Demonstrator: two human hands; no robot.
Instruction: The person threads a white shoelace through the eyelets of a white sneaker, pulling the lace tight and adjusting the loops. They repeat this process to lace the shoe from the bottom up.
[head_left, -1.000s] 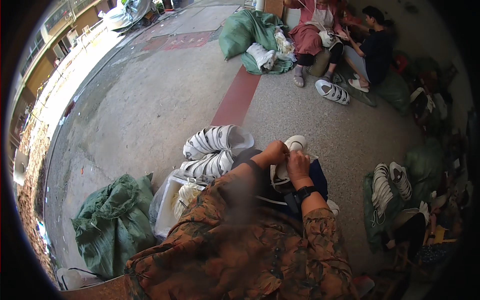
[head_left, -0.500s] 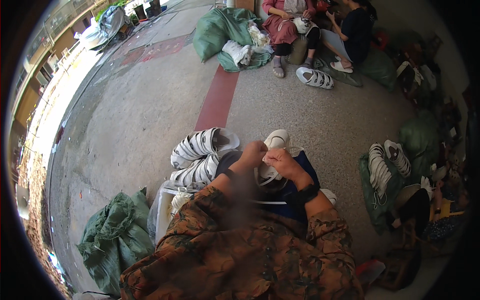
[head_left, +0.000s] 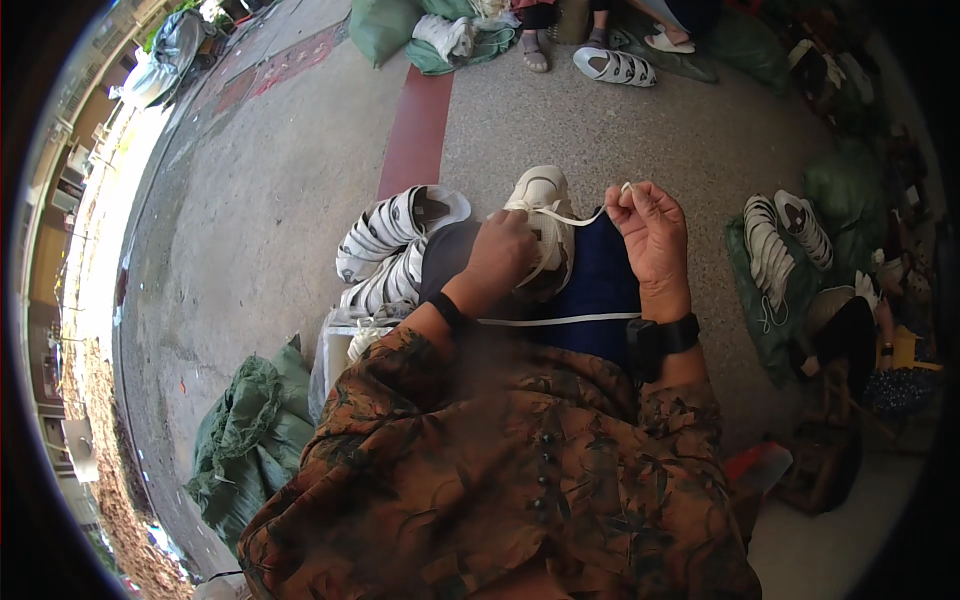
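A beige sneaker (head_left: pixel 541 187) rests at my lap with its toe pointing away from me. Over its left side sits my left hand (head_left: pixel 503 250), closed, its fingertips at the lacing and what they grip hidden. A pale shoelace (head_left: pixel 582 222) runs from the front of the lacing out to the right. Its far part is pinched between the thumb and fingers of my right hand (head_left: pixel 652 232), raised beside the shoe with the palm side showing. Another stretch of white cord (head_left: pixel 560 321) crosses the dark blue cloth (head_left: pixel 600 290) on my lap.
Stacks of white shoe uppers (head_left: pixel 385 232) stand left of my knee, above a white box (head_left: pixel 337 345) with laces. A green sack (head_left: pixel 255 420) lies lower left. More uppers (head_left: pixel 765 250) lie on green sacking at right. Other people's feet (head_left: pixel 535 55) and another upper (head_left: pixel 615 67) are ahead.
My hands were together over the shoe; now my right hand has moved right and drawn the lace out with it. My left hand stays at the shoe. The view has tilted downward.
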